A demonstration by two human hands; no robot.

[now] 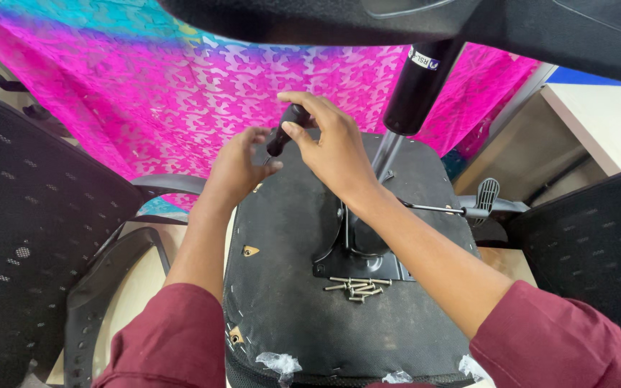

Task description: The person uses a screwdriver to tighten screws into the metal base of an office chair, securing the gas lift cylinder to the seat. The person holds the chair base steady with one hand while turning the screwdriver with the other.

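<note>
Right hand (328, 144) grasping black screwdriver handle (287, 129) from above, long axis tilted down-left toward far edge of upturned chair seat underside (289, 316). Left hand (238, 162) curled just below, steadying the tip.

The scene was brightly and evenly lit, the light soft and coming from above the upturned seat base (303, 302), with no hard shadows. A faint shade lay under the pile of bolts (357, 287) on that base and beneath the metal plate beside them. The pink patterned cloth (181, 93) behind the seat base looked strongly saturated but not blown out. Focus was sharp over the seat base; the dark chair part (397, 18) above it, close to the lens, was soft. Straight lines bowed outward toward the edges, a wide-lens distortion.
</note>
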